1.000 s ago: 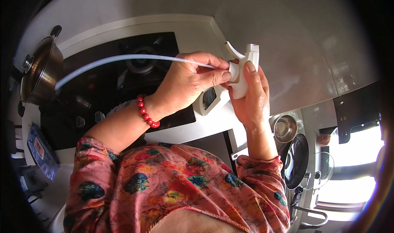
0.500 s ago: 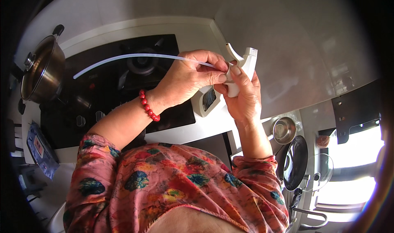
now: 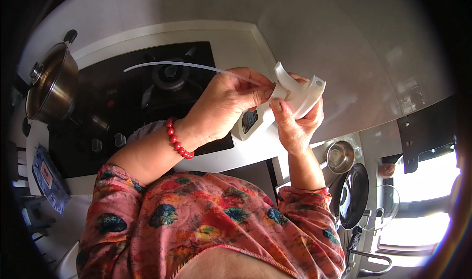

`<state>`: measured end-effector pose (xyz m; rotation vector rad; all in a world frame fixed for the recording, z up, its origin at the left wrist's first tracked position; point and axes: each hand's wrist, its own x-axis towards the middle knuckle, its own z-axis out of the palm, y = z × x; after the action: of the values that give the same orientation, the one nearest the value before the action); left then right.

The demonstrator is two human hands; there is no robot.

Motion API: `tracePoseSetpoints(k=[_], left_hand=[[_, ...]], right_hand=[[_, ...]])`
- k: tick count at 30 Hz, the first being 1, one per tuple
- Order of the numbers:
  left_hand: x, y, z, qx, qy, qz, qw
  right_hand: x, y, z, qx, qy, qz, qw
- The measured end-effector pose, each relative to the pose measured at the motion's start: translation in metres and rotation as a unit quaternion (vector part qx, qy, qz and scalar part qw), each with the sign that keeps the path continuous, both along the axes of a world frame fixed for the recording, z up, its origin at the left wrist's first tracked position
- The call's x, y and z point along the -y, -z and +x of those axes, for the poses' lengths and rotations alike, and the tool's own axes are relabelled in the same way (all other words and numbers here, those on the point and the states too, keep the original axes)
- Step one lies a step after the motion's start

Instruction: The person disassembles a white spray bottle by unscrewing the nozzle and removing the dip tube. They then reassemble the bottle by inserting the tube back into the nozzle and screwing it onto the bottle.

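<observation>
A white trigger spray head (image 3: 307, 99) is in my right hand (image 3: 298, 126), its thumb pressed on the near side and fingers curled behind it. From the collar of the head a thin translucent dip tube (image 3: 182, 64) runs left in a gentle curve over the stove. My left hand (image 3: 236, 97), with a red bead bracelet (image 3: 173, 136) at the wrist, pinches the tube close to the collar. Below and behind the hands stands a white bottle (image 3: 248, 123) with a dark label, partly hidden.
A black glass gas stove (image 3: 103, 146) fills the counter under my left arm, with a lidded steel pot (image 3: 54, 85) at its left. A blue wipes packet (image 3: 49, 181) hangs over the left edge. Right are a small steel pan (image 3: 340, 157), a black frying pan (image 3: 354, 195) and a faucet (image 3: 373, 264).
The spray head has tilted and shifted slightly right in my right hand. The tube's free end has moved right and up, with less of it showing left of my left hand.
</observation>
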<state>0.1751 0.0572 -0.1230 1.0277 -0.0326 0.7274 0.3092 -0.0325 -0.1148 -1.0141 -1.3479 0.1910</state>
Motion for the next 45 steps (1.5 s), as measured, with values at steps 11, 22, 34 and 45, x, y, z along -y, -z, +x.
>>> tracePoseSetpoints(k=[11, 22, 34, 45], left_hand=[[-0.001, -0.008, -0.006, -0.093, -0.093, 0.141, 0.981], [-0.029, 0.010, -0.002, -0.032, -0.179, 0.424, 0.887], [-0.025, 0.029, -0.009, -0.025, -0.265, 0.401, 0.877], [-0.020, 0.035, -0.007, -0.016, -0.164, 0.091, 0.982]], right_hand=[[0.002, 0.011, -0.016, -0.217, -0.094, -0.058, 0.970], [-0.005, 0.002, -0.020, -0.565, -0.205, -0.299, 0.741], [-0.007, 0.000, -0.012, -0.431, -0.157, -0.432, 0.776], [0.007, 0.003, -0.021, -0.130, -0.124, -0.262, 0.948]])
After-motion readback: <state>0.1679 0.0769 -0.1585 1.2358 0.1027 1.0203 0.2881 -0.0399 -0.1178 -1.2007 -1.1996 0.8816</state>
